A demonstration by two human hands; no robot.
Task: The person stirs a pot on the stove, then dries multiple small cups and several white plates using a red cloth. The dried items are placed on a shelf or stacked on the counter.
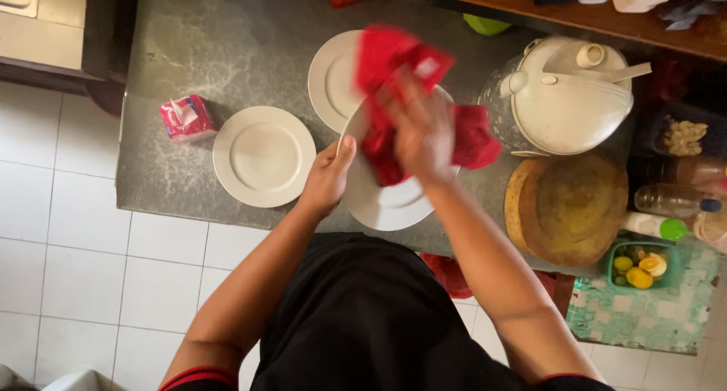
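My left hand (327, 175) grips the left rim of a white plate (386, 205), held tilted above the counter's front edge. My right hand (420, 130) presses a red cloth (473, 137) onto the face of that plate; the hand is blurred by motion. The cloth bunches above and to the right of the hand and hides much of the plate. A second white plate (263, 156) lies flat on the grey stone counter (204, 43) to the left. A third white plate (333, 77) lies behind, partly under the cloth.
A small red packet (185, 118) lies at the counter's left edge. A white lidded pot (568, 92) stands right, a round wooden board (568, 205) in front of it. Bottles (674, 200) and a green basket of citrus fruit (640, 266) sit far right. White floor tiles lie below.
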